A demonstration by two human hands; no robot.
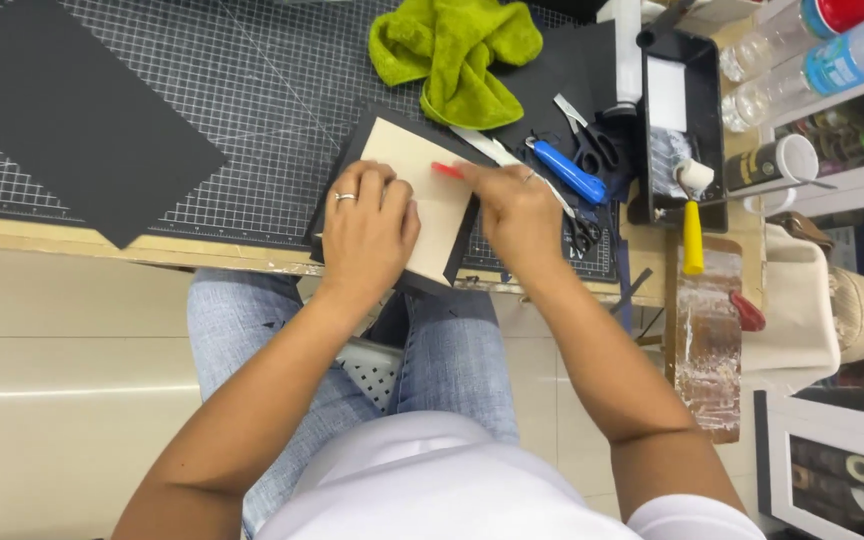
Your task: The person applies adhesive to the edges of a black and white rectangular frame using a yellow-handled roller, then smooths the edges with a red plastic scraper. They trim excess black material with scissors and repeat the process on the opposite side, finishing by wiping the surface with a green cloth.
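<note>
Left hand (367, 232) flat, fingers together on tan board (430, 205); right hand (518, 212) pinches red tool (446, 169); black tray (680, 128) holds yellow-handled roller (693, 215)

White short-sleeved top, faded blue jeans, ring on left hand (367, 232)

The tan board (430, 195) is matt, smooth card lying on matt black paper (352, 150). At 12 o'clock of it, the green cloth (457, 50) is soft, napped fabric. At 3 o'clock, the black tray (707, 95) is glossy plastic. The bench (222, 252) edge is bare, worn wood.
</note>
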